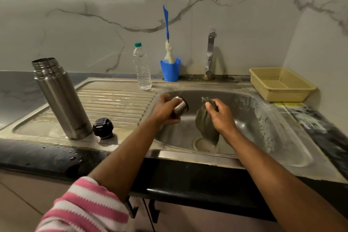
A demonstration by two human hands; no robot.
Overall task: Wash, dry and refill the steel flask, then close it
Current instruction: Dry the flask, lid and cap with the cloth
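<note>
Grey marble wall (pixel 94 15) behind, steel sink (pixel 282 149) in a dark counter (pixel 47 158) below. On the ribbed draining board (pixel 113 100), left of the bowl: steel flask (pixel 61 98), upright, mouth open, no lid on. Just beside its foot, black stopper (pixel 103 128). At the back: water bottle (pixel 142 67) with a green top, blue cup (pixel 170 69) with a bottle brush (pixel 166 24) in it, tap (pixel 210 52). Yellow basket (pixel 280 84) off to the right.

Over the bowl, left hand (pixel 165 111) curled round the steel cap cup (pixel 180 107), open end turned toward the other hand. Right hand (pixel 220 115) pinching a bunched dark cloth (pixel 206 124), rest of it hanging down toward the drain. Hands near each other, not touching. Both arms stretched forward, left sleeve striped pink and white.

Likely step: wiping the cap cup, probably drying it. Next move, most likely: push cloth into the cup and twist. Calls for a firm hold on the wet steel. Refilling and closing not yet done.
</note>
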